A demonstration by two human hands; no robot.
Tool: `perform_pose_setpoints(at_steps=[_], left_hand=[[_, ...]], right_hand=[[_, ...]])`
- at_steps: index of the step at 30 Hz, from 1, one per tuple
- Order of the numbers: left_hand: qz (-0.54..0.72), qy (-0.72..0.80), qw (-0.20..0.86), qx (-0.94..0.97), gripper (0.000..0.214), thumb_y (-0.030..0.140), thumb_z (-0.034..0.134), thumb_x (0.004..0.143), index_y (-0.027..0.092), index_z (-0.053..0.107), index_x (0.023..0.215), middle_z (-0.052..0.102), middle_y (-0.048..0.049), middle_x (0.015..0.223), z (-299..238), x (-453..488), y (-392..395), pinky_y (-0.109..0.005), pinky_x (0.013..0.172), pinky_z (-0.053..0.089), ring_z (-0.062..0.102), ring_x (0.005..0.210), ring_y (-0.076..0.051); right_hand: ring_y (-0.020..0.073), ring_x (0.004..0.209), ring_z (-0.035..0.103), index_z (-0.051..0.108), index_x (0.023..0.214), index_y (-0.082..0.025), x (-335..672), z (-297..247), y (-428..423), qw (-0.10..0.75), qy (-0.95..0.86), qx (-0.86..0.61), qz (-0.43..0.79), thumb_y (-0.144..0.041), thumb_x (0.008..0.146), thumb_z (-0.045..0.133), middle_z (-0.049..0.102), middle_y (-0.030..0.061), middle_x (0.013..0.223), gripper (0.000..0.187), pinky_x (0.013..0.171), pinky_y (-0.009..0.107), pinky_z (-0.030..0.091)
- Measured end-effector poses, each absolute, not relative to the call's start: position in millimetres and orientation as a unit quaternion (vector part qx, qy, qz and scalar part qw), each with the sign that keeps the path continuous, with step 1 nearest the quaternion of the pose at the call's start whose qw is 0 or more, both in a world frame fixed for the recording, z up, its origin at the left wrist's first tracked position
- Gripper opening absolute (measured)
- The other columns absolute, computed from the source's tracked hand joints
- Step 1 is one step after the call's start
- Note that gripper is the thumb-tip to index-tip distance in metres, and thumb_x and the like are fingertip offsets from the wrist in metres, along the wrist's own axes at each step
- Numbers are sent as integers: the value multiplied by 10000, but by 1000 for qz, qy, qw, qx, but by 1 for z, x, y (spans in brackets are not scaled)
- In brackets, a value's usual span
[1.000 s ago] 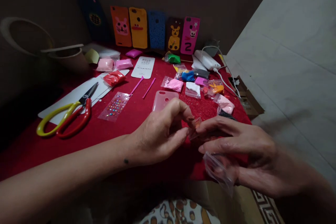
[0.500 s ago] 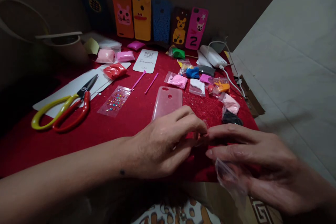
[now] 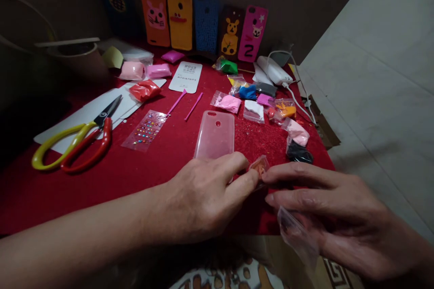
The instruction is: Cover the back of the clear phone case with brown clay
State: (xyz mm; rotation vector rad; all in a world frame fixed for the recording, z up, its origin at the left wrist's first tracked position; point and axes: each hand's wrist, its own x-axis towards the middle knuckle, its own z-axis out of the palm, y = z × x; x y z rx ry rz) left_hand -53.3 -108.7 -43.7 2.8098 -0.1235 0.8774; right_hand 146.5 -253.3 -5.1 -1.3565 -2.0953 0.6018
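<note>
Clay piece (image 3: 259, 165), small, orange-pink and shiny, sits pinched at the fingertips of the left hand (image 3: 203, 194), just above the red bench (image 3: 152, 167). The right hand (image 3: 332, 212) touches it with a forefinger while its lower fingers grip a limp clear bag (image 3: 295, 235). Just beyond the left hand lies a clear phone case (image 3: 215, 134). Beyond the right hand, small bags hold black clay (image 3: 299, 154), pink clay (image 3: 297, 133) and orange clay (image 3: 286, 110).

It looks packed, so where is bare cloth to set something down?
Bare red cloth lies between the scissors, the sticker sheet and the left hand, which pinches a small packet with the right hand. Right of the clear case, clay packets crowd it.
</note>
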Motion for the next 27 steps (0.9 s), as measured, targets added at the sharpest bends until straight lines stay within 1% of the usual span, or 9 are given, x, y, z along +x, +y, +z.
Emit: perform_pose_setpoints(at_steps=[5,7,9,12,15,17,19,22,27], left_hand=[[295,-27,106,949,199,121,464,920,97,557,1094,617,-74,886,-46,-54,-110,-239,446,383,530,643,-130],[292,-12,152,944,229,102,461,904,112,563,1109,619,-80,920,-43,-54,-110,-227,472,413,562,688,-129],[270,4,260,927,259,77,466,883,121,574,1114,619,-75,937,-38,-53,-110,-217,553,471,588,754,-124],[230,41,457,858,251,65,491,860,129,600,1076,635,-50,921,-29,-52,-108,-205,640,509,604,779,-107],[211,96,605,761,229,77,530,850,144,612,1054,649,-15,865,-22,-52,-106,-170,579,494,600,701,-81],[216,112,659,712,207,83,548,849,158,619,1029,641,10,812,-17,-54,-105,-144,529,466,577,634,-57],[234,104,668,699,192,92,559,848,175,631,1006,641,19,815,-13,-58,-105,-142,513,454,561,605,-48],[249,92,623,736,197,100,570,838,194,652,990,638,4,872,-7,-63,-105,-183,547,472,573,642,-73],[284,19,542,791,171,87,532,826,164,647,925,629,-28,799,-8,-65,-105,-241,602,467,587,701,-124]], right_hand=[[140,1116,602,623,1130,-205,146,-2,-252,279,-784,-507,223,-15,786,625,603,64,1222,393,881,170,523],[149,1124,599,633,1111,-193,145,-1,-251,277,-786,-509,218,-24,785,632,613,73,1204,367,878,174,527],[153,1132,595,632,1117,-191,144,0,-251,281,-787,-505,216,-27,788,630,616,77,1198,368,879,177,529],[153,1149,582,623,1138,-200,144,0,-249,288,-789,-494,223,-15,791,620,610,72,1208,394,889,186,524],[154,1133,583,635,1133,-195,143,-1,-244,286,-783,-497,240,-24,806,619,596,78,1225,370,894,205,522],[155,1094,598,647,1117,-186,142,0,-239,290,-774,-502,254,-45,817,629,594,84,1215,332,880,219,525],[153,1047,611,657,1095,-182,141,0,-234,301,-762,-507,268,-72,828,640,606,84,1176,289,855,225,529],[153,1012,615,661,1099,-188,139,-1,-228,320,-746,-517,271,-106,836,651,621,73,1114,275,841,237,522],[168,938,620,675,1017,-179,136,-5,-222,310,-724,-552,273,-86,797,664,626,62,1030,239,817,277,505]])
